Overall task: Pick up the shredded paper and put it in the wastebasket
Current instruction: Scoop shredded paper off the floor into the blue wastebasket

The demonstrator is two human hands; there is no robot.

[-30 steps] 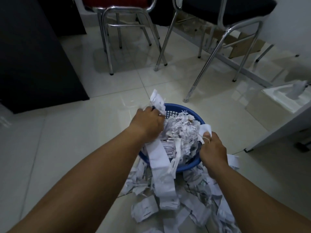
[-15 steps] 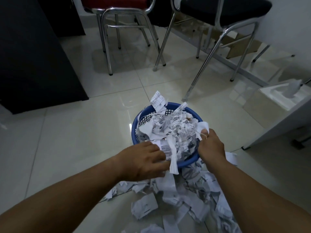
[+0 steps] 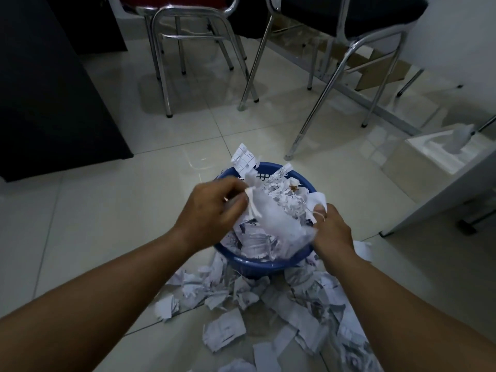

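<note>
As left hand (image 3: 212, 210) pinches paper (image 3: 273, 213), print (image 3: 243, 159) blurs — unreadable.

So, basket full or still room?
Full: the paper heaps above the rim of the basket, and strips poke out past the far side.

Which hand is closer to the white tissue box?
Right. The right hand pinches a paper scrap at the blue plastic wastebasket's right rim, toward the white tissue box; the left hand holds shredded paper over the basket's left side, farther away.
</note>
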